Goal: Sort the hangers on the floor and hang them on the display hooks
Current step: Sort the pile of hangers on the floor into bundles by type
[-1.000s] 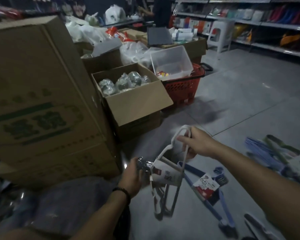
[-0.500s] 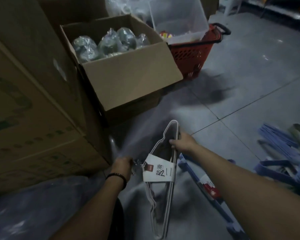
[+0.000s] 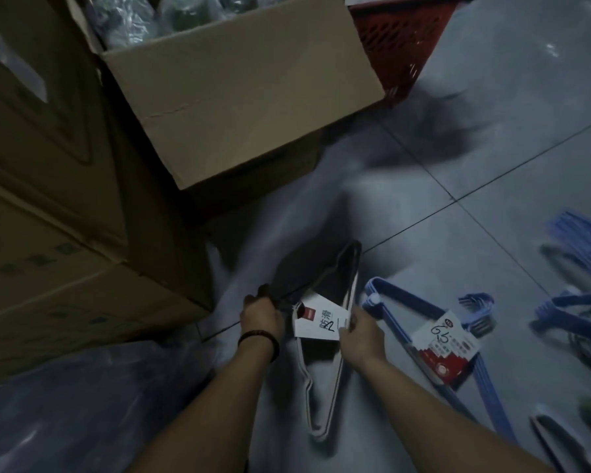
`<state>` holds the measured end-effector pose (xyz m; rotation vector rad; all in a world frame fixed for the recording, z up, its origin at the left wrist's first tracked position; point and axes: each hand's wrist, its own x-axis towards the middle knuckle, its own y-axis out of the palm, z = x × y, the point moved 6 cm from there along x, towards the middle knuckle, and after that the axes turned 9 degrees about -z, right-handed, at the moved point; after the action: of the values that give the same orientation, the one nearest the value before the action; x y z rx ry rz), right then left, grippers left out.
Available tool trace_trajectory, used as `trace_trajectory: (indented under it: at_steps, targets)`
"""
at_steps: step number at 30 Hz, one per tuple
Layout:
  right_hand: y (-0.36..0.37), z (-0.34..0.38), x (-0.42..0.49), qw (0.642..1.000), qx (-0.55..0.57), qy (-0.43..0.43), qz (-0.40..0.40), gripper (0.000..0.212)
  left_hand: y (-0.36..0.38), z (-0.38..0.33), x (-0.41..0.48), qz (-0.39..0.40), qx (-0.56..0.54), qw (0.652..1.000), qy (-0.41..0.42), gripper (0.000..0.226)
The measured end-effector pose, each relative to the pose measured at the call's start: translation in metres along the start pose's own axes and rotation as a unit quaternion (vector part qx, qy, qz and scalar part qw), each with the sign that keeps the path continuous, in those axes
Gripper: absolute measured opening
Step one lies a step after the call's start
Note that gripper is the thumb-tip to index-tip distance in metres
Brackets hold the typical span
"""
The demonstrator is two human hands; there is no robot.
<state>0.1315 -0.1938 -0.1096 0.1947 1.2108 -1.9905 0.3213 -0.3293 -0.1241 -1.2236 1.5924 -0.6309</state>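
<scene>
Seen from the head camera, the bundle of thin white hangers (image 3: 320, 433) is held low over the grey tiled floor (image 3: 509, 158), one end pointing toward the person and the far end reaching into shadow beside the open brown cardboard box (image 3: 239, 97). A white paper label with a red mark (image 3: 316, 324) bands the bundle near its middle. The left hand (image 3: 261, 317) has its fingers curled, and its grip closes on the dark end where the hooks appear to be, though the dim light hides the hooks themselves. The right hand (image 3: 360, 331) pinches the long bar and the edge of the label between thumb and fingers. Judging from the slim frames, the bundle should be light and fairly stiff but springy, and the separate hangers could fan apart or slip if the paper band tears, so the label is a poor place to pull. The hook end looks the safer hold, with the other hand steadying the bar, since the hooks must meet the display hook. Just beside it on the floor lies a bundle of blue plastic hangers (image 3: 376, 290) with a red and white card (image 3: 444, 343), and a red plastic basket (image 3: 396, 46) stands behind the box.
</scene>
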Motion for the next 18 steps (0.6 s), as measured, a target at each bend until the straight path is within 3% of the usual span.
trace_trajectory:
  at_steps: [4, 6, 9, 11, 13, 16, 18]
  targets:
    - [-0.015, -0.007, -0.011, 0.996, 0.033, -0.036, 0.069, 0.040, 0.001, 0.001, -0.023, -0.089, -0.077, 0.992, -0.048, 0.051]
    - [-0.034, -0.021, -0.016, 0.995, 0.017, -0.040, 0.086, 0.043, -0.004, -0.010, -0.048, -0.133, -0.029, 0.989, -0.065, 0.058]
    - [-0.076, -0.055, -0.022, 0.997, -0.022, -0.008, 0.077, 0.040, -0.008, -0.069, -0.094, -0.172, 0.012, 0.984, 0.043, 0.063]
    - [-0.109, -0.080, -0.026, 0.999, -0.019, 0.012, 0.046, 0.032, 0.009, -0.112, -0.119, -0.125, 0.012, 0.983, 0.134, 0.054]
    - [-0.148, -0.103, -0.032, 1.000, -0.010, 0.023, 0.000, 0.023, 0.035, -0.148, -0.143, -0.014, -0.021, 0.986, 0.165, 0.042]
    - [-0.195, -0.144, -0.033, 0.996, 0.007, 0.063, -0.056, 0.017, 0.082, -0.177, -0.183, 0.183, -0.120, 0.973, 0.068, 0.033]
    - [-0.216, -0.171, -0.026, 0.994, -0.003, 0.090, -0.063, 0.021, 0.106, -0.189, -0.205, 0.232, -0.159, 0.959, 0.011, 0.030]
